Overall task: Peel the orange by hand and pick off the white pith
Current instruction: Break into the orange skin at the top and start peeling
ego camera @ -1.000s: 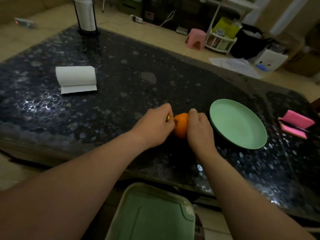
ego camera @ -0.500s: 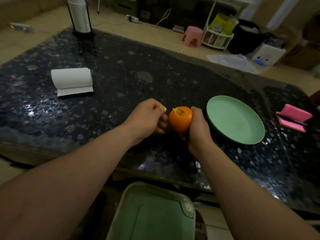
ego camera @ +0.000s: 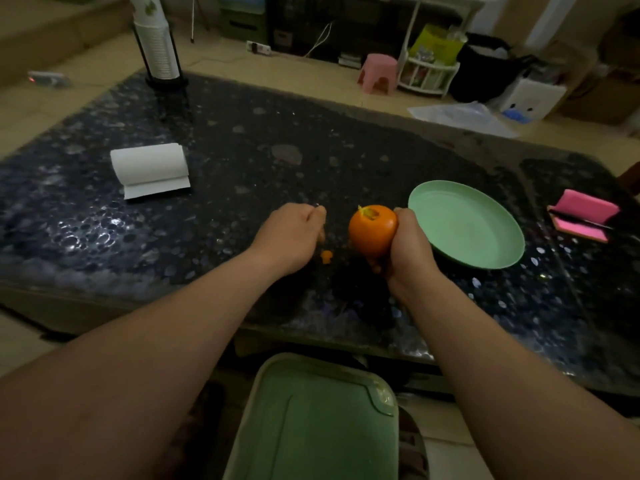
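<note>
Dim light falls on a dark, pebble-patterned counter [ego camera: 242, 140] that fills most of the view, with a tiled floor and household clutter beyond it.

The right hand [ego camera: 410, 252] grasps the orange [ego camera: 372, 230], fingers wrapped around its right side and underside, and holds it just above the counter near the front edge. The fruit is almost fully covered in peel. At its top a small ragged patch [ego camera: 369, 213] is torn open, showing pale yellowish pith with a bit of peel sticking up at the edge.

The left hand [ego camera: 291, 237] is just beside the orange and apart from it, knuckles up and fingers curled under. I cannot tell whether it pinches anything, since the fingertips are turned away. A small scrap of orange peel [ego camera: 326, 256] lies on the counter between the two hands, close to the left one.

A pale green plate [ego camera: 467, 230] sits just beside the right hand, on its far side from the orange. Further right lies a pink folded sponge or cloth [ego camera: 583, 220]. A white paper towel roll [ego camera: 149, 169] lies on its side at the left, well apart from the hands. A stack of paper cups in a dark holder [ego camera: 156, 43] stands at the far left corner.

Below the front edge, between the forearms, is a green tray [ego camera: 311, 420]. On the floor behind stands a pink stool [ego camera: 377, 72] beside a white rack [ego camera: 427, 74].
</note>
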`<state>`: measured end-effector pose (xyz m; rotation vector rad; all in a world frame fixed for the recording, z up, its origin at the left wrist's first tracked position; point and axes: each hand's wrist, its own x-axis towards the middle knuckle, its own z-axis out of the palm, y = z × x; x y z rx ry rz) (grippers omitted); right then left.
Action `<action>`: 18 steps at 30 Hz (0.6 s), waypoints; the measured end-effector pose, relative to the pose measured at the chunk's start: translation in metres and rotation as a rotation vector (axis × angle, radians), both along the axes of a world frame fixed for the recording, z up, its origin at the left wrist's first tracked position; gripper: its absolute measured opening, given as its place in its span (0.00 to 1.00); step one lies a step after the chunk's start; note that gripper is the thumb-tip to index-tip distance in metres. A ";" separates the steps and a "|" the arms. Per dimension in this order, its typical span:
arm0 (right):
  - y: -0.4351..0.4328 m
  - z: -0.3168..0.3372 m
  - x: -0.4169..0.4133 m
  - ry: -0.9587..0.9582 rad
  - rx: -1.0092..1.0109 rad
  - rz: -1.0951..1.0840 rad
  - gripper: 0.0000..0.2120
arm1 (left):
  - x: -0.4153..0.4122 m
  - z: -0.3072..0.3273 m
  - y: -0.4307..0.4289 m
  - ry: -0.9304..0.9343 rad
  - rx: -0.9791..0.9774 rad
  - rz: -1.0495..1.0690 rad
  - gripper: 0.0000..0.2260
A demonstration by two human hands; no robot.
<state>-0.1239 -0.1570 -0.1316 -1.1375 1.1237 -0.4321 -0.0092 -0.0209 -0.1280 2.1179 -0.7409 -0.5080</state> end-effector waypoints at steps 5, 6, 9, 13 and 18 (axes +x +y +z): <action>0.002 -0.003 -0.004 0.024 -0.036 0.022 0.15 | 0.000 -0.006 0.004 -0.085 0.102 -0.078 0.16; 0.003 -0.004 -0.004 0.027 -0.038 0.027 0.15 | 0.000 -0.007 0.005 -0.106 0.114 -0.075 0.17; 0.006 -0.004 -0.004 0.035 -0.020 0.039 0.16 | -0.004 -0.003 0.006 -0.100 0.141 -0.085 0.25; 0.013 0.001 0.002 0.013 -0.025 0.065 0.17 | -0.005 -0.007 0.003 -0.180 0.072 -0.154 0.10; 0.022 0.008 0.004 -0.078 0.049 0.106 0.16 | -0.015 0.004 0.006 0.307 -0.221 -0.184 0.25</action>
